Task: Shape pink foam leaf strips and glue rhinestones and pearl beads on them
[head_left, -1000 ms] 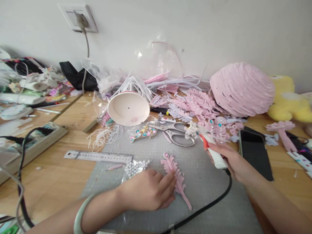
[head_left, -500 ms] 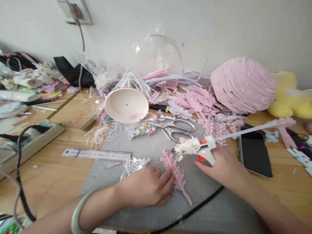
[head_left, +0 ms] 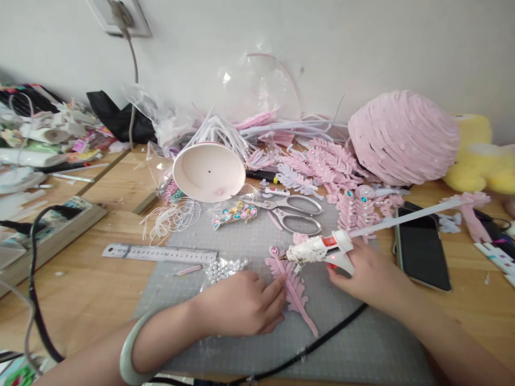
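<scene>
A pink fuzzy feather [head_left: 296, 296] with a pink gem at its top lies slanted on the grey cutting mat [head_left: 350, 343]. My left hand [head_left: 247, 303], fingers curled together, grips the feather's left edge. In my right hand [head_left: 372, 271] is a white and orange hot glue gun [head_left: 322, 249], a long glue stick jutting from its back. Its nozzle is at the feather's stem, just below the gem; whether it touches I cannot tell. Close to my left wrist lies a bag of white pearl beads [head_left: 225, 268]. Silver scissors [head_left: 295, 210] rest beyond the gun.
A metal ruler [head_left: 161, 253] and white cord [head_left: 171, 217] lie at left. Behind are a white bowl [head_left: 209, 174], colourful gems [head_left: 235, 214], pink feather pieces [head_left: 322, 161] and a pink wrapped ball [head_left: 404, 136]. A phone [head_left: 422, 249] lies at right; a black cable [head_left: 330, 340] crosses the mat.
The glue gun's nozzle has moved from beside the gem slightly down and right to the stem, my right hand shifting with it. My left hand stays on the feather.
</scene>
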The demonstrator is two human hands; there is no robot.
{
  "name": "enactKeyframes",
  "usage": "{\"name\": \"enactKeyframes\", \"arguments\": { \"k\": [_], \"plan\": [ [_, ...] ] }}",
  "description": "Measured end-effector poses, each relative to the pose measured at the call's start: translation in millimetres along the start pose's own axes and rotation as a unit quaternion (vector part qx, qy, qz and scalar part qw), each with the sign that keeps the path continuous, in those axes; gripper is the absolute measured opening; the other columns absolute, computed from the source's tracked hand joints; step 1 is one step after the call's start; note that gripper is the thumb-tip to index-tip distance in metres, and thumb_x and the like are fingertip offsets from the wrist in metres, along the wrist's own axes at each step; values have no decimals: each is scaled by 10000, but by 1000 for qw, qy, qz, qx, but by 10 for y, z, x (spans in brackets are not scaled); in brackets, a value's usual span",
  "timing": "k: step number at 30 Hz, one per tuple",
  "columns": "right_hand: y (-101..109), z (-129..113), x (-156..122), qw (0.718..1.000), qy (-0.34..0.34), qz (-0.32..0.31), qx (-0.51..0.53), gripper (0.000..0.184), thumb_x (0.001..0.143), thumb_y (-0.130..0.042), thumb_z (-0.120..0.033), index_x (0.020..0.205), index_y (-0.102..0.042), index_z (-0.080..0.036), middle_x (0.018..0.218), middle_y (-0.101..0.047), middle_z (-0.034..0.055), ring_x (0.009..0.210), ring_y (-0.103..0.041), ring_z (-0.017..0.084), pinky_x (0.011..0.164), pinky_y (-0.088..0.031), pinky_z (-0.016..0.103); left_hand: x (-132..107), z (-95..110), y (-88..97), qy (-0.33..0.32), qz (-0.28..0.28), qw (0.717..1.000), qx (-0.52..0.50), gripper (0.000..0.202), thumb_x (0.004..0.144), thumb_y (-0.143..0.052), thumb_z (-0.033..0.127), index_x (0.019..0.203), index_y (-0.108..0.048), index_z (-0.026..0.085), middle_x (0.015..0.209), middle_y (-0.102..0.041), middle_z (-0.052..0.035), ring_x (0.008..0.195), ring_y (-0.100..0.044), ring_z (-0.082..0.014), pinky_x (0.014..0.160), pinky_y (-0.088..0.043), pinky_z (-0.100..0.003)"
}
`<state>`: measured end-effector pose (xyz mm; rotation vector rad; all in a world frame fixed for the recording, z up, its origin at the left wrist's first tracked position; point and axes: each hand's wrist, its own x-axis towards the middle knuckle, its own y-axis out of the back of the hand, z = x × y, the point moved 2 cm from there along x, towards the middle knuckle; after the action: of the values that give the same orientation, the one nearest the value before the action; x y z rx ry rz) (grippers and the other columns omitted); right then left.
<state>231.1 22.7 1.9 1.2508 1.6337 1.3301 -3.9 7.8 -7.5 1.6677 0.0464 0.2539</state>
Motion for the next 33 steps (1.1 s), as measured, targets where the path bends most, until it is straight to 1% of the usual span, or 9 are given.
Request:
{"name": "enactKeyframes", "arguments": {
  "k": [4,10,16,21,28,31,33],
  "plan": [
    [-25,10,-10,1000,-4,-9,-3,279,734,-493,-260,927,-654,-138,888,-645,127,845,-641,268,727,-520,364,-4,-1,3,0,6,1000,4,325,942,-378,285,1052,-602,77,1080,-669,-156,568,-621,-151,436,-415,-286],
    [-39,8,-22,1000,1,-5,-9,237,728,-489,-238,875,-654,-152,854,-640,121,824,-631,262,725,-509,371,-6,3,-2,2,8,1000,6,328,941,-374,274,1051,-606,71,1080,-666,-160,566,-615,-153,430,-413,-294],
    [-81,16,-38,1000,8,13,-28,232,715,-491,-219,862,-657,-149,831,-646,120,779,-623,260,676,-501,373,-6,0,-9,-3,2,1000,3,336,944,-367,274,1069,-601,68,1073,-666,-155,572,-608,-150,434,-407,-293],
    [-100,33,-50,999,25,24,-33,236,722,-486,-214,862,-661,-138,827,-646,128,793,-625,260,679,-501,363,-1,6,-4,-2,-1,1000,9,340,944,-365,272,1071,-605,69,1080,-668,-147,578,-611,-153,439,-397,-286],
    [-61,17,-49,997,46,34,-44,258,708,-487,-204,878,-668,-131,793,-657,124,746,-636,250,631,-500,337,-4,4,-4,7,14,1000,5,320,939,-383,274,1064,-596,70,1069,-666,-160,564,-602,-149,439,-410,-289],
    [-22,9,-43,997,55,26,-40,249,712,-477,-203,861,-665,-134,773,-649,115,736,-635,242,646,-495,331,-2,5,1,9,14,1000,6,318,934,-395,275,1057,-600,66,1071,-668,-160,560,-606,-151,437,-414,-289],
    [11,9,-36,998,48,14,-27,226,713,-476,-205,838,-655,-149,782,-641,105,746,-629,235,670,-487,328,2,8,7,9,10,1000,8,320,937,-390,275,1048,-607,69,1074,-671,-154,552,-606,-150,430,-414,-292]
  ]
}}
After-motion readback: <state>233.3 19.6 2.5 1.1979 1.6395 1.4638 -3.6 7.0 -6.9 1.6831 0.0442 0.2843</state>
